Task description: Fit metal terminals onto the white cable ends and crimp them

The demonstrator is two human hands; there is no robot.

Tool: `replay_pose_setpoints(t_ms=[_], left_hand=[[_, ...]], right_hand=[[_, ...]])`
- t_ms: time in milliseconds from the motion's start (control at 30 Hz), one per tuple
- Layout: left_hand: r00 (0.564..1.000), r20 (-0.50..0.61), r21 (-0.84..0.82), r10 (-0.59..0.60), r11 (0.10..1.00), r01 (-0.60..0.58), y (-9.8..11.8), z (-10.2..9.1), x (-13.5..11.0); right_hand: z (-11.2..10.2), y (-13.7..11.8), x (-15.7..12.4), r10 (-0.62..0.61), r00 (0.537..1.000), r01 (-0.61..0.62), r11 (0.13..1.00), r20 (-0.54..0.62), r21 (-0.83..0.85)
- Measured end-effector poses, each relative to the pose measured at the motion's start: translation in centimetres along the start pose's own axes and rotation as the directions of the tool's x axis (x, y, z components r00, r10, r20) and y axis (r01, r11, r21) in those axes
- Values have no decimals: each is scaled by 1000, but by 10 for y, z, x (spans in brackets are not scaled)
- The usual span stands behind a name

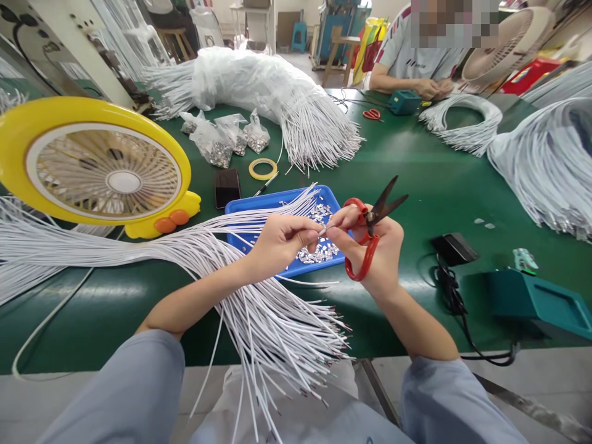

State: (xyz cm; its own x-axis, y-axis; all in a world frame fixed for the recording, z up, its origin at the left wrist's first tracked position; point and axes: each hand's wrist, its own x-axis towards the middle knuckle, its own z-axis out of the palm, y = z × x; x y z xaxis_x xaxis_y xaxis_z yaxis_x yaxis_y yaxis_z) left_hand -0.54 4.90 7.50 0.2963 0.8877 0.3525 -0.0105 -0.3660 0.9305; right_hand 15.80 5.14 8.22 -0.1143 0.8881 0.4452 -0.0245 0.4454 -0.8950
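Note:
My left hand is closed in a pinch on a thin white cable near its end. My right hand carries red-handled scissors, their dark blades apart and pointing away from me. Its thumb and forefinger also meet at the cable's tip, touching or nearly touching my left fingertips. Below both hands lies a blue tray with small shiny metal pieces in it. A large bundle of white cables runs from the left under my left forearm, many ends hanging over the table's front edge.
A yellow fan stands at left. Behind the tray are a phone, tape roll, bags of metal parts and a plastic-wrapped cable bundle. At right sit a black adapter and teal device. Another person works opposite.

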Motion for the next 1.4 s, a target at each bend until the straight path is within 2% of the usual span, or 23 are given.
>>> replay_pose_setpoints(t_ms=[133,233,333,400,500,567,633,700,767,867,967,1067,1233,1400], left_hand=[[996,80,-98,-35,994,43,0,-2,1],[977,184,-209,-109,967,147,-2,-7,5],[910,363,-340,-200,881,330,-5,-14,10],[858,464,-402,-220,811,425,-8,-17,13],[804,559,-444,-202,746,497,-9,-22,16],[795,575,-421,-194,763,491,-7,-25,17],[841,508,-378,-188,828,413,-6,-26,16],[909,382,-319,-166,900,298,-3,-26,14],[960,250,-256,-126,948,191,-1,-25,13],[998,66,-147,-18,989,28,3,-22,9],[988,-41,15,150,989,-150,7,-19,6],[970,-36,109,240,966,-235,7,-16,3],[974,-34,139,223,966,-216,2,-9,2],[985,-45,88,168,983,-164,-4,-4,3]], right_hand=[[1,2,1,9,1000,-9,999,11,42],[1,4,0,23,999,-26,996,32,86],[1,6,0,-10,999,5,994,53,106],[2,7,0,-40,997,34,995,66,92],[3,7,0,-64,995,60,996,72,58],[2,6,1,-67,996,66,998,54,23],[1,4,2,-60,998,60,998,25,-19],[-1,2,3,-63,998,63,996,2,-58],[-3,-1,5,-85,996,83,992,-12,-98],[-6,-4,6,-125,991,117,980,-43,-164],[-7,-6,5,-132,991,124,975,-34,-187],[-7,-7,3,-121,993,119,978,-6,-174],[-6,-7,-1,-169,985,171,977,24,-126],[-4,-5,-2,-170,984,178,969,61,-168]])
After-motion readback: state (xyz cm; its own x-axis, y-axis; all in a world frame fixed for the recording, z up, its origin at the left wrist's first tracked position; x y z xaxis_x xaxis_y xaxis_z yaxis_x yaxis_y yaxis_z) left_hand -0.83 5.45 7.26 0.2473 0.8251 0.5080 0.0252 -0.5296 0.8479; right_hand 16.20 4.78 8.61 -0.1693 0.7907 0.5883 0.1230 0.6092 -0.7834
